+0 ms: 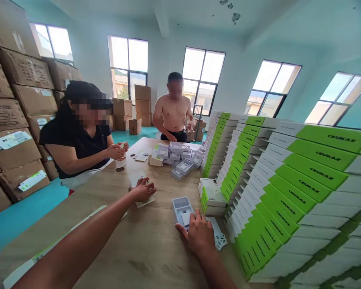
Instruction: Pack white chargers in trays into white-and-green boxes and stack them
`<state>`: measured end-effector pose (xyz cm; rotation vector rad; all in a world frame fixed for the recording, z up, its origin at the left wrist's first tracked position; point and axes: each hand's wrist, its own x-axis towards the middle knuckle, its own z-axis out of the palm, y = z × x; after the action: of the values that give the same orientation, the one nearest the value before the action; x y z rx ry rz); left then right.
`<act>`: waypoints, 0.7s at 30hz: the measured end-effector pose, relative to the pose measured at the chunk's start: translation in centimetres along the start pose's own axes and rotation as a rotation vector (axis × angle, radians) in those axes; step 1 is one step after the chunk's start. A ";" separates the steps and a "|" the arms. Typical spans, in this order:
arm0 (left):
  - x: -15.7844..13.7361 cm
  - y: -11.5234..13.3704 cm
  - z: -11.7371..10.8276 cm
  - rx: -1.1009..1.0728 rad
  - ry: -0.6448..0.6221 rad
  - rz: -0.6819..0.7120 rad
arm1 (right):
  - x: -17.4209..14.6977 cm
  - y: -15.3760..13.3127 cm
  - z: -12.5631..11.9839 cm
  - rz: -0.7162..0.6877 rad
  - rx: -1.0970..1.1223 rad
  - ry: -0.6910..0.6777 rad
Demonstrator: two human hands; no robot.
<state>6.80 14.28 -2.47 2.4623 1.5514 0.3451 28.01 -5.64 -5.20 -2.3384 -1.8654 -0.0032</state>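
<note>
My right hand (198, 233) spans the near end of a white plastic tray (180, 203) on the table, thumb at its left edge and fingers over its right side. A small white piece (185, 218) lies in the tray's compartment. Beside that hand, several printed cards (218, 233) lie loosely fanned. Farther left, my left hand (142, 190) reaches out with its fingers apart over a small stack of white booklets (135, 180). A pale paper piece (145, 202) lies under its near side. Whether the fingers pinch a sheet is hidden.
Tall stacks of green-and-white boxes (303, 188) line the table's right side. A heap of plastic trays (180, 154) lies at the far end. One co-worker (84, 136) sits left, hands on a small item; another person (174, 112) stands behind the table. Cartons (24, 104) rise at left.
</note>
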 end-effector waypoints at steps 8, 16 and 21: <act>-10.6 -0.7 -2.7 -0.089 -0.175 0.415 | -6.2 2.1 -2.4 -0.260 0.215 -0.044; -20.6 -3.4 -2.2 -0.051 -0.421 0.374 | -3.3 8.8 -1.4 0.159 0.039 -0.046; -19.8 -1.6 -0.1 -0.033 -0.341 0.187 | -2.9 9.0 -0.9 0.167 0.068 -0.022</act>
<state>-2.92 -2.94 -4.50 2.4853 1.1742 -0.0231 36.21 -10.51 -5.62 -2.4489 -1.6462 0.1028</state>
